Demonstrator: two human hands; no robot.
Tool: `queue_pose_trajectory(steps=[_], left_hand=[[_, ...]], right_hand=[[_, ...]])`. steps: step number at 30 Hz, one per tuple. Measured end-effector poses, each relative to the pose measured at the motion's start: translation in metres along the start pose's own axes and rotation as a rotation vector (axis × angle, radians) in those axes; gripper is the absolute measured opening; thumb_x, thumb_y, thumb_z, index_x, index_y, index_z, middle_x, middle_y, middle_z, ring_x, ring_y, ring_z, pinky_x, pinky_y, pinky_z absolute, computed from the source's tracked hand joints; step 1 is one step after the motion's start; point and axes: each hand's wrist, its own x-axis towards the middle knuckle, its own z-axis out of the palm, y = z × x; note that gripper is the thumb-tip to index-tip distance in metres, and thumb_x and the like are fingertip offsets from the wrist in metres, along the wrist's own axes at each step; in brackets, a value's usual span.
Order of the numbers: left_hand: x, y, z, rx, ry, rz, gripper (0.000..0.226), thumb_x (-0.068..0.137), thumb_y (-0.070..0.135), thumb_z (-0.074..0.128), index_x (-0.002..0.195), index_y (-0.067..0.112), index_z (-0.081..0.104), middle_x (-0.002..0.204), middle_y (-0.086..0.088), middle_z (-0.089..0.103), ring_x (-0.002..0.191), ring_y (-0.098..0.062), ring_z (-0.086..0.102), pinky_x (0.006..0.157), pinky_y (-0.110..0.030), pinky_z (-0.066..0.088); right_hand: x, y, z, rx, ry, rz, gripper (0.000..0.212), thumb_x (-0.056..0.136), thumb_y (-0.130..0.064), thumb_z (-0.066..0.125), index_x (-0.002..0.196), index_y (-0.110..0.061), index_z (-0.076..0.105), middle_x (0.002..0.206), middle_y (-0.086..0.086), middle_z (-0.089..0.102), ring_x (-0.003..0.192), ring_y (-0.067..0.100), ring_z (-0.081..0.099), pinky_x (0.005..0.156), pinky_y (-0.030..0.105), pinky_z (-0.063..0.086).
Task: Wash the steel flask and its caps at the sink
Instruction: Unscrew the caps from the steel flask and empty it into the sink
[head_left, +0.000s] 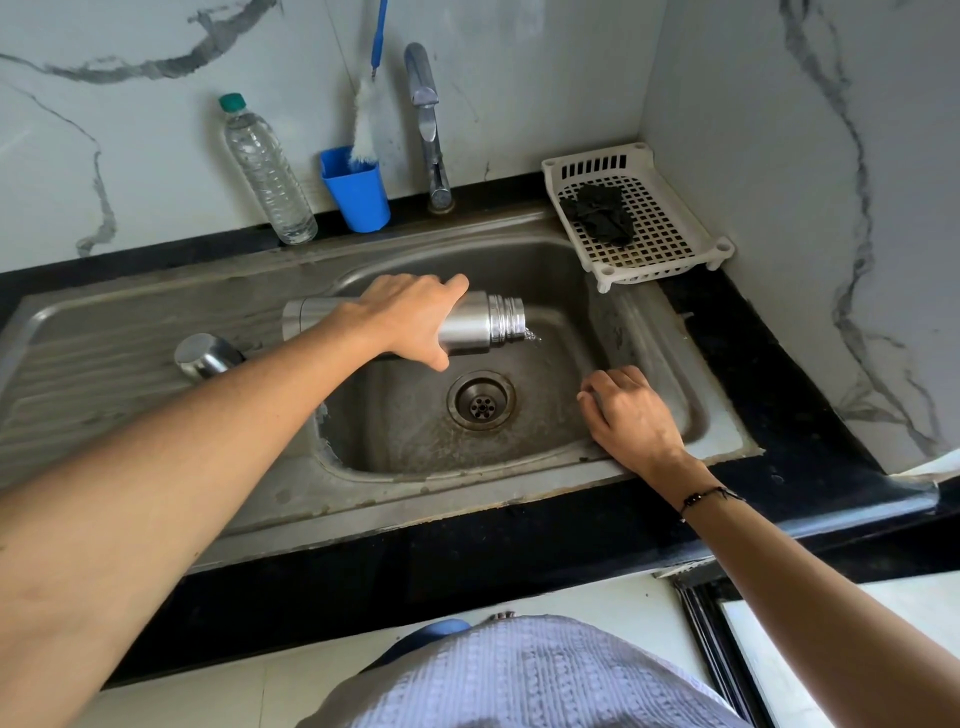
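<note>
My left hand grips the steel flask around its middle and holds it on its side over the sink basin. The flask's open threaded mouth points right, and a little water spills from it toward the drain. A steel cap lies on the drainboard to the left, partly behind my forearm. My right hand rests inside the basin's right side with its fingers curled; whether it holds anything is hidden.
The tap stands behind the basin. A clear plastic bottle and a blue cup with a bottle brush stand against the back wall. A white perforated tray with a black cloth sits at the back right corner.
</note>
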Motion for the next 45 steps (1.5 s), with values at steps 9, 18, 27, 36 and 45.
queue_pose_trajectory(steps=[9, 18, 27, 36, 45], left_hand=[[-0.0014, 0.0012, 0.0009, -0.018, -0.016, 0.001, 0.059, 0.066, 0.036, 0.076, 0.096, 0.02, 0.029, 0.082, -0.002, 0.046, 0.07, -0.022, 0.048, 0.046, -0.029, 0.023], [-0.0013, 0.0012, -0.0003, -0.01, -0.015, 0.006, 0.059, 0.065, 0.037, 0.077, 0.101, 0.018, 0.035, 0.081, -0.002, 0.046, 0.069, -0.022, 0.049, 0.046, -0.029, 0.026], [-0.001, -0.0004, 0.0002, 0.002, -0.015, 0.009, 0.059, 0.064, 0.038, 0.077, 0.101, 0.017, 0.036, 0.081, -0.002, 0.048, 0.069, -0.023, 0.05, 0.05, -0.03, 0.03], [0.0007, 0.0007, 0.0028, 0.001, -0.022, 0.017, 0.061, 0.064, 0.037, 0.077, 0.105, 0.016, 0.038, 0.079, -0.001, 0.046, 0.068, -0.022, 0.049, 0.051, -0.031, 0.032], [-0.0001, 0.0014, 0.0012, -0.001, -0.022, 0.02, 0.059, 0.066, 0.036, 0.077, 0.096, 0.02, 0.03, 0.077, 0.001, 0.043, 0.068, -0.02, 0.048, 0.049, -0.03, 0.028]], right_hand=[[-0.0006, 0.0007, 0.0013, 0.004, 0.033, -0.018, 0.023, 0.096, -0.023, 0.044, 0.096, -0.007, 0.06, 0.092, 0.009, 0.064, 0.098, 0.026, 0.053, 0.075, 0.036, 0.046], [-0.0003, 0.0016, 0.002, 0.008, 0.036, -0.019, 0.024, 0.096, -0.025, 0.043, 0.097, -0.009, 0.06, 0.093, 0.008, 0.063, 0.099, 0.025, 0.052, 0.075, 0.038, 0.048], [-0.0001, 0.0012, 0.0021, 0.004, 0.043, -0.018, 0.022, 0.096, -0.023, 0.045, 0.095, -0.007, 0.061, 0.093, 0.01, 0.064, 0.098, 0.026, 0.053, 0.075, 0.037, 0.047], [0.0, 0.0006, 0.0012, 0.018, 0.026, -0.007, 0.025, 0.096, -0.026, 0.043, 0.097, -0.008, 0.06, 0.094, 0.009, 0.063, 0.1, 0.025, 0.051, 0.074, 0.039, 0.048], [-0.0005, -0.0005, -0.0005, 0.016, 0.032, -0.01, 0.024, 0.096, -0.025, 0.044, 0.097, -0.007, 0.06, 0.095, 0.009, 0.063, 0.101, 0.025, 0.051, 0.073, 0.036, 0.046]])
